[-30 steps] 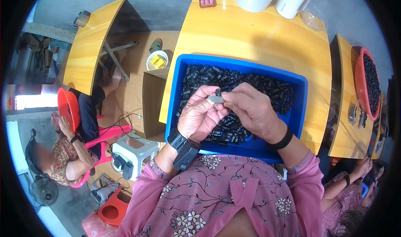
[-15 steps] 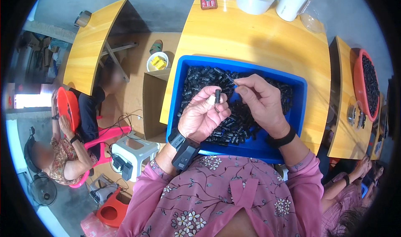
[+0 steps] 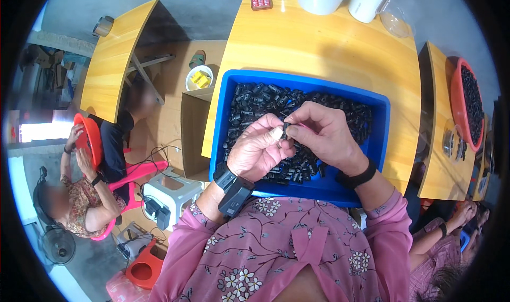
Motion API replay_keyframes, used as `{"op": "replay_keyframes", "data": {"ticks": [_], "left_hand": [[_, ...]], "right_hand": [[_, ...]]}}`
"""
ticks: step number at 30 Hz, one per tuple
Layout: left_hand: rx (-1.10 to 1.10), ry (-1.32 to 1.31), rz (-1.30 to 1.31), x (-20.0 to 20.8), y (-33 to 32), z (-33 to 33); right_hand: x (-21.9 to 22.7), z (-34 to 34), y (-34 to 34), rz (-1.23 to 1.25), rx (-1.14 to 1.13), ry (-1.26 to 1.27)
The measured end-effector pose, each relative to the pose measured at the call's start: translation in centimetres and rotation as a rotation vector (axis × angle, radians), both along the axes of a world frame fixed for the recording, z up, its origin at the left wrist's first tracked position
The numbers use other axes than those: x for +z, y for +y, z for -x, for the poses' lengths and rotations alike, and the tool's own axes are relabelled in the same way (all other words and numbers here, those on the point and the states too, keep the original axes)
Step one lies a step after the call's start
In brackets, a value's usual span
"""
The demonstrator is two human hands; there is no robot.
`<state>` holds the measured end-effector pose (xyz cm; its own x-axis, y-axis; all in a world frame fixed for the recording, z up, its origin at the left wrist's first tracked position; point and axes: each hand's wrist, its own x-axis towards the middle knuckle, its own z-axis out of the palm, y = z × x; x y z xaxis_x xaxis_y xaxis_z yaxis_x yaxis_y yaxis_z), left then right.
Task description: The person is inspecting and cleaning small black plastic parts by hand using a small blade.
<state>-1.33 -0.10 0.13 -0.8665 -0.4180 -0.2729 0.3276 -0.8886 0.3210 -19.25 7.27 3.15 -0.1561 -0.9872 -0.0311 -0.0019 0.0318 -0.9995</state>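
The left hand (image 3: 257, 150), at eight o'clock of a small black part (image 3: 287, 128), pinches it; the right hand's (image 3: 329, 140) fingers pinch it from four. I'd want both grips light above the blue tray (image 3: 380, 142), so slips miss the table (image 3: 319, 44) toward twelve.

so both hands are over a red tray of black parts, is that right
The tray is blue, not red, as the head view shows. The left hand and right hand are indeed over it, and black parts lie in it.
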Motion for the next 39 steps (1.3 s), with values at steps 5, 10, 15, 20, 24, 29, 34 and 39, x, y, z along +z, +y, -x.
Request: {"op": "replay_keyframes", "data": {"ticks": [5, 10, 15, 20, 24, 29, 34, 39], "left_hand": [[-0.005, -0.007, -0.028, 0.4, 0.0, 0.2], [0.01, -0.003, -0.032, 0.5, 0.1, 0.2], [0.08, -0.024, -0.047, 0.8, -0.1, 0.4], [0.115, 0.042, -0.054, -0.3, -0.1, 0.1], [0.123, 0.035, -0.059, -0.2, -0.2, -0.2], [0.133, 0.043, -0.034, -0.4, -0.2, -0.3], [0.145, 0.016, -0.027, -0.1, -0.1, -0.3], [0.159, 0.016, -0.024, -0.1, -0.1, -0.2]], "right_hand": [[0.5, -0.3, 0.0, -0.034, -0.02, -0.106], [1.2, -0.3, 0.0, -0.047, -0.022, -0.061], [0.9, 0.1, 0.0, 0.078, -0.069, 0.107], [0.1, 0.3, 0.2, 0.292, -0.013, 0.42], [0.4, -0.2, 0.3, 0.338, 0.011, 0.461], [0.4, -0.2, 0.2, 0.397, 0.026, 0.502], [0.2, 0.1, 0.2, 0.4, 0.047, 0.511], [0.0, 0.2, 0.2, 0.411, 0.061, 0.506]]}}
